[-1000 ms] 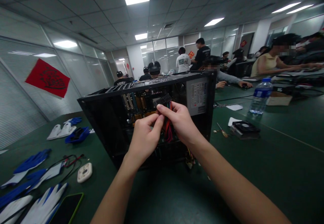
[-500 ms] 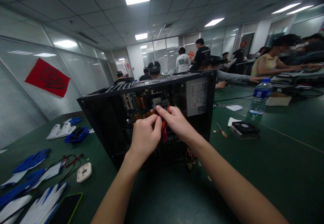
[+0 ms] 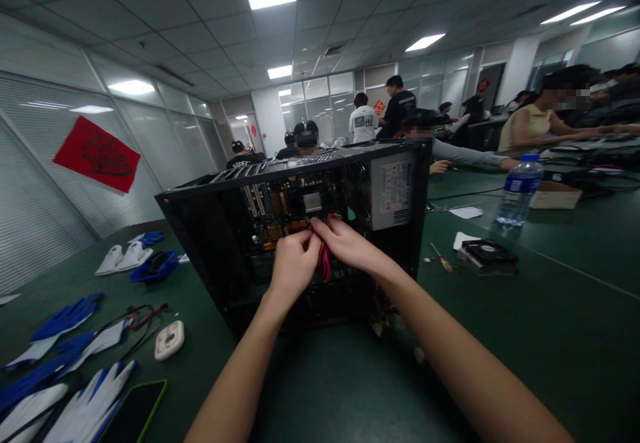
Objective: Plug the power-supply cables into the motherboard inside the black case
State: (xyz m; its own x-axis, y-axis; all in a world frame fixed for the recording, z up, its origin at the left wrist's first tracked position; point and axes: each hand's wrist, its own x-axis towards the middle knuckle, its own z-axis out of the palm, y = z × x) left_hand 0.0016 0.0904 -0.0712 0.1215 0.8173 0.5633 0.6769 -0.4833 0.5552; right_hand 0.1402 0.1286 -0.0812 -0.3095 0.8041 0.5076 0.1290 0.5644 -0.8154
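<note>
An open black computer case (image 3: 197, 243) stands in front of me on the green table. My right hand (image 3: 353, 244) is closed on a power cable (image 3: 325, 268) of red, pink and dark wires, inside the case opening. My left hand (image 3: 294, 264) is pinched against the same cable, its fingertips meeting the right thumb. The black plug on the cable is mostly hidden by my fingers. Behind the hands lies the motherboard (image 3: 280, 201), with a pale square chip (image 3: 313, 201) above the fingertips. A silver power supply (image 3: 393, 193) fills the case's upper right corner.
To the left lie several work gloves (image 3: 93, 406), a phone (image 3: 135, 411), a beige square gadget (image 3: 169, 340) and a blue tray (image 3: 155, 267). At right are a screwdriver (image 3: 442, 259), a black fan unit (image 3: 487, 256) and a water bottle (image 3: 520, 189). A co-worker's sleeve (image 3: 470, 154) reaches toward the bottle.
Both hands have lowered slightly with the plug, which has dropped from view behind my fingers. The pale chip is now uncovered. Across the table, a co-worker's arm has stretched out to the right.
</note>
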